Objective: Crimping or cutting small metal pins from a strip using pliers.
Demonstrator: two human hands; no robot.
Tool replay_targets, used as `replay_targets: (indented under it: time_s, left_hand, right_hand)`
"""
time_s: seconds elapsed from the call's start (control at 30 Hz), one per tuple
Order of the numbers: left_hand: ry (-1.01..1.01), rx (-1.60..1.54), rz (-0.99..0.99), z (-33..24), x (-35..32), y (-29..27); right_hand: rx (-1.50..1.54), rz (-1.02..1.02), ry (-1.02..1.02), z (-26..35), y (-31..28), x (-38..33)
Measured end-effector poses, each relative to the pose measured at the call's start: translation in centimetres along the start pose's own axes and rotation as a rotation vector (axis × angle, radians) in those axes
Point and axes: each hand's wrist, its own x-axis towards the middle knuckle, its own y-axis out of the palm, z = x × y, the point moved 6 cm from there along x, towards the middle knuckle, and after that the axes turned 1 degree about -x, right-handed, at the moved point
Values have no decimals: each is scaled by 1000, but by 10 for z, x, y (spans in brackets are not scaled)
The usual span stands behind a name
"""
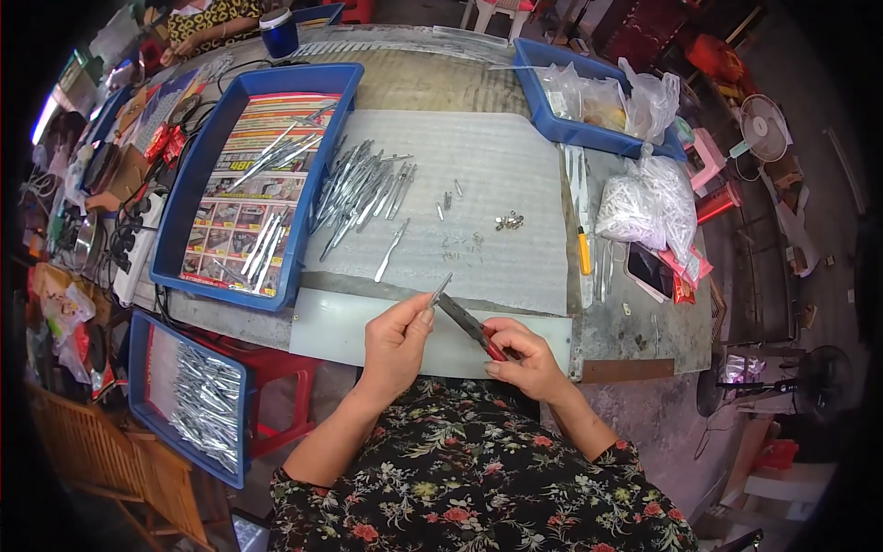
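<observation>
a person in a dark floral top works at the near edge of a grey table (635, 331), both hands raised just above a pale sheet (340, 327) that lies along that edge. the left hand (395, 342) is closed in a pinch, thumb and forefinger gripping the lower end of a small thin metal piece (441, 289) that points up and to the right. the right hand (521, 354) is curled shut around the red handle of a dark slender tool (464, 321), whose tip slants up to the left and meets the metal piece near the left fingertips; whether the two actually touch cannot be told.

beyond the hands, on a ribbed grey mat (497, 212), lies a loose heap of long metal parts (359, 193), with 1 single part (391, 250) apart below it and a small cluster of tiny fittings (509, 221) to the right. a blue tray (198, 184) lined with printed paper sits at the left and holds more metal parts. a second blue tray (143, 368), lower left and off the table, is filled with them. at the right are a yellow-handled knife (583, 250), a clear bag of white bits (644, 204) and another blue tray (552, 124) with plastic bags.
</observation>
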Motion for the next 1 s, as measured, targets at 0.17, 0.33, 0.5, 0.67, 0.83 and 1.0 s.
replay_targets:
  time_s: [0.17,0.33,0.5,0.67,0.83,1.0]
  left_hand:
    - [186,164,-80,-14,-3,4]
    - [315,264,-112,-17,1,0]
    - [240,420,-259,2,41,-37]
    - [284,1121,-200,16,64,-32]
    - [370,1098,-253,8,85,-31]
    - [258,1182,-191,19,140,-21]
  right_hand:
    - [-82,18,-72,2,3,1]
    - [812,74,332,-24,19,-2]
    - [638,10,291,-27,3,-6]
    - [608,-32,251,-29,-3,-7]
    - [585,-34,236,-30,-10,-12]
    - [596,-48,242,-31,-11,-7]
